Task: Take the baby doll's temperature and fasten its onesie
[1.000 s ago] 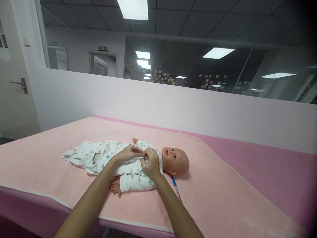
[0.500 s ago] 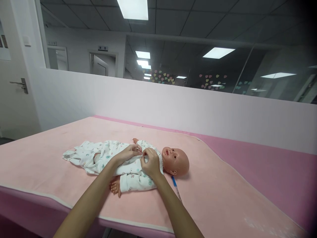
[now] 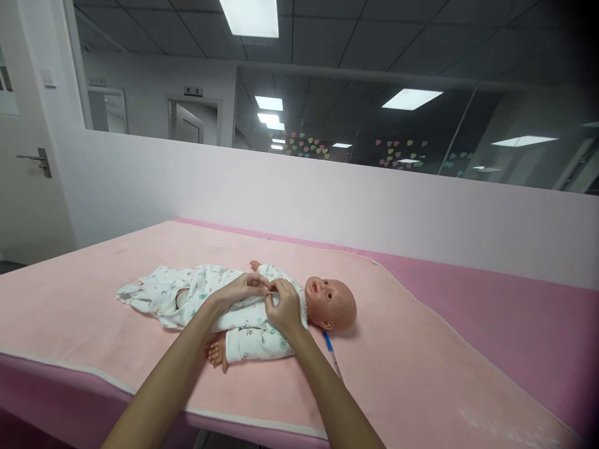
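A bald baby doll (image 3: 331, 304) lies on its back on the padded table, head to the right. It wears a white baby outfit (image 3: 259, 343) with small coloured prints; the legs lie to the left, and a gap in the cloth shows part of a leg. Over the chest, my left hand (image 3: 242, 289) pinches the front edge of the outfit. Close against it, my right hand (image 3: 284, 305) pinches the same edge, fingertips touching or nearly so. Whatever small fastening may be between the fingers is hidden. The doll's near hand (image 3: 218, 352) rests palm up beside my left forearm.
A pale pink mat (image 3: 412, 380) with a white edge covers the darker pink table (image 3: 528, 318). A thin blue-ended strip (image 3: 328, 343) lies beside the doll's head, partly behind my right forearm. A white low wall (image 3: 374, 206) with glass above runs along the back.
Both hands stay at the outfit's front edge with only slight finger movement. The doll has not moved; the whole view shifts very slightly.
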Demonstrator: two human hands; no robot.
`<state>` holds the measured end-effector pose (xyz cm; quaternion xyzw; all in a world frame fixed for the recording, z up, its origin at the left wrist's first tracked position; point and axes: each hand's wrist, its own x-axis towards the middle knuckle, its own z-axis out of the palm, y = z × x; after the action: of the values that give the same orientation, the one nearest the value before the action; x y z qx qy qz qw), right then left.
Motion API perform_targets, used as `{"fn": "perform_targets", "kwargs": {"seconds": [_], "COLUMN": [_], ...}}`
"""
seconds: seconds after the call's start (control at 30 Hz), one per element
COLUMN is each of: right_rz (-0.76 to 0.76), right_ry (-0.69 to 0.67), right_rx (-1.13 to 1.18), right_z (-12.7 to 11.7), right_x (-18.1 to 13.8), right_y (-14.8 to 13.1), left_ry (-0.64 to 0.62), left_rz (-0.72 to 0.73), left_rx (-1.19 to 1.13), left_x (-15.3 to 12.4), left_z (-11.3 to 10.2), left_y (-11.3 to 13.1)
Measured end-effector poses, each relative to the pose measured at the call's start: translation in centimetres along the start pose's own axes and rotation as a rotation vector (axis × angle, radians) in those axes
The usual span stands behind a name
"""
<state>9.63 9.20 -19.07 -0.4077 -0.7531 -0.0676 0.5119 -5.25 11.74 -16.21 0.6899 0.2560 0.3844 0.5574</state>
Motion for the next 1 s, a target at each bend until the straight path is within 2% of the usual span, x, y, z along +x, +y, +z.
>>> {"fn": "perform_targets", "kwargs": {"seconds": [0.13, 0.3, 0.8, 1.0], "right_rz": [-0.003, -0.008, 0.054, 0.005], "right_ry": [0.014, 0.023, 0.044, 0.016], "right_rx": [0.02, 0.033, -0.018, -0.005], "right_z": [-0.04, -0.12, 0.18, -0.18], "right_x": [-0.03, 0.06, 0.19, 0.14], "right_y": [0.05, 0.06, 0.43, 0.3], "left_ry": [-0.037, 0.013, 0.072, 0.064], "left_rz": [-0.015, -0.056, -0.071, -0.08], "left_rx": [0.051, 0.103, -0.037, -0.049], "left_x": [-0.13, -0.26, 0.09, 0.03], "left_z": [-0.38, -0.36, -0.33, -0.23], "left_y": [-0.02, 0.19, -0.52, -0.34]}}
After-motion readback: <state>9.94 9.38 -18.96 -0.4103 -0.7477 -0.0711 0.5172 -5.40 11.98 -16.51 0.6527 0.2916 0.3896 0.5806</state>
